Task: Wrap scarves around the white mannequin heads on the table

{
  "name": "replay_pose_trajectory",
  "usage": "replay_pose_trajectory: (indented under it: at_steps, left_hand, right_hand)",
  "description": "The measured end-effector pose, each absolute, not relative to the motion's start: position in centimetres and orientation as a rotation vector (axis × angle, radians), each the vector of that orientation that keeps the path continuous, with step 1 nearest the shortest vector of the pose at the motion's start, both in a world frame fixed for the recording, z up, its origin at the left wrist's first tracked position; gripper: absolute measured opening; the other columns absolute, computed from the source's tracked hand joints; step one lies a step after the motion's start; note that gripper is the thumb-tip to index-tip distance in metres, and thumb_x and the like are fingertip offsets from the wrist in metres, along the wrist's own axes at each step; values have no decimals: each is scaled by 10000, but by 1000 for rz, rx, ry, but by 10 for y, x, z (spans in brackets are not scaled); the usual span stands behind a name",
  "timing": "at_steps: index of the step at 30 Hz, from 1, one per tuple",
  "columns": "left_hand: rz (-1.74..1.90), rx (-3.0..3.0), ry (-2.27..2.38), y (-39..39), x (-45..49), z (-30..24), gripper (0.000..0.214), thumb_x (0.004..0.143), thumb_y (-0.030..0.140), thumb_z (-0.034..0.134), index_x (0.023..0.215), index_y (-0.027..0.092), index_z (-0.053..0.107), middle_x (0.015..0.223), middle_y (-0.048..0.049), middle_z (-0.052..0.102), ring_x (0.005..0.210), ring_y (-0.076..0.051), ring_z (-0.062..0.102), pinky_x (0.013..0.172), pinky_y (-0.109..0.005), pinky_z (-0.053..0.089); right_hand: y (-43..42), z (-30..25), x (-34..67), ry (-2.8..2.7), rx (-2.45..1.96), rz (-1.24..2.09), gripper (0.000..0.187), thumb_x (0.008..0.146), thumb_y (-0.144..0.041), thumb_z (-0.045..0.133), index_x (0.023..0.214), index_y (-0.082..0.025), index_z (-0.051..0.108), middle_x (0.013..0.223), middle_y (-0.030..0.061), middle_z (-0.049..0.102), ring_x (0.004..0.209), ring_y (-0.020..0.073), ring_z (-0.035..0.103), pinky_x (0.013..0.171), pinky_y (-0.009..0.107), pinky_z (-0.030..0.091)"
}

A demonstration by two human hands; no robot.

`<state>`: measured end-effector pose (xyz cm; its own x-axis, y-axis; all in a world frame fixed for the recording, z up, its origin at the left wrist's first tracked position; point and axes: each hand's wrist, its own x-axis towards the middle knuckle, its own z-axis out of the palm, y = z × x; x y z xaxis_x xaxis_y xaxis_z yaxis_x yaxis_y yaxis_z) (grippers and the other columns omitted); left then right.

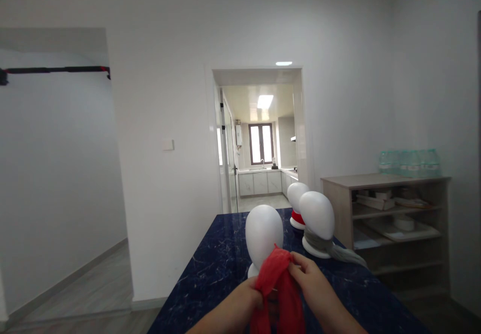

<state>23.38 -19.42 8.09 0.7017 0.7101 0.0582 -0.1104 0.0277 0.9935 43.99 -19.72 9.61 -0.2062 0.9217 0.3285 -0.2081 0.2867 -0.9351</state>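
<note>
A red scarf (278,285) is wrapped at the neck of the nearest white mannequin head (263,234), its ends hanging toward me. My left hand (251,295) grips the scarf from the left, fingers closed on the cloth. From the right, my right hand (308,276) pinches the same cloth near the knot. Both hands meet just in front of the head's base. Behind stand two more white heads, one with a grey scarf (330,248) and one with a red scarf (296,218).
The heads stand on a dark blue marbled table (210,274). A wooden shelf unit (391,218) with papers and bottled water on top is at the right. A doorway ahead leads to a kitchen. An open passage lies to the left.
</note>
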Motion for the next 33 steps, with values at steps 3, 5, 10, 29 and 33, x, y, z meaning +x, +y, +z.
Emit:
replay_pose_trajectory:
  at_steps: [3, 5, 10, 29, 33]
  left_hand:
    - [788, 1320, 667, -205, 232, 103, 415, 584, 130, 620, 921, 277, 814, 964, -59, 804, 852, -262, 722, 843, -411, 549]
    - [765, 1347, 648, -208, 228, 119, 406, 628, 118, 661, 977, 257, 816, 890, -56, 790, 818, -222, 709, 817, -359, 530]
    - [706, 1297, 553, -205, 219, 156, 632, 792, 344, 871, 1375, 200, 675, 1193, -124, 759, 912, -216, 726, 838, -333, 539]
    - [683, 1530, 432, -176, 238, 296, 830, 680, -51, 779, 1461, 183, 627, 1227, -120, 756, 1019, -285, 738, 774, -335, 611]
    - [665, 1688, 694, -162, 213, 312, 757, 630, -96, 648, 1352, 124, 712, 1130, -152, 786, 876, -304, 750, 614, -321, 587]
  right_hand:
    - [-195, 92, 435, -1325, -774, 1273, 488, 881, -677, 718, 1064, -225, 705, 791, -7, 736, 627, 185, 666, 590, 291, 523]
    - [-195, 92, 429, -1333, -822, 1292, 510, 876, -714, 688, 1064, -239, 666, 726, -29, 705, 501, 164, 618, 482, 273, 479]
    - [-197, 97, 422, -1380, -811, 1312, 490, 866, -704, 712, 1016, -245, 629, 736, -36, 700, 476, 149, 598, 447, 258, 460]
    - [-176, 85, 487, -1646, -226, 1993, 506, 622, -466, 973, 904, -147, 699, 445, -98, 537, 372, 78, 473, 810, 462, 619]
    - [-156, 94, 542, -1556, -390, 1847, 370, 671, -390, 899, 785, -198, 604, 391, -153, 394, 310, 34, 287, 599, 330, 583]
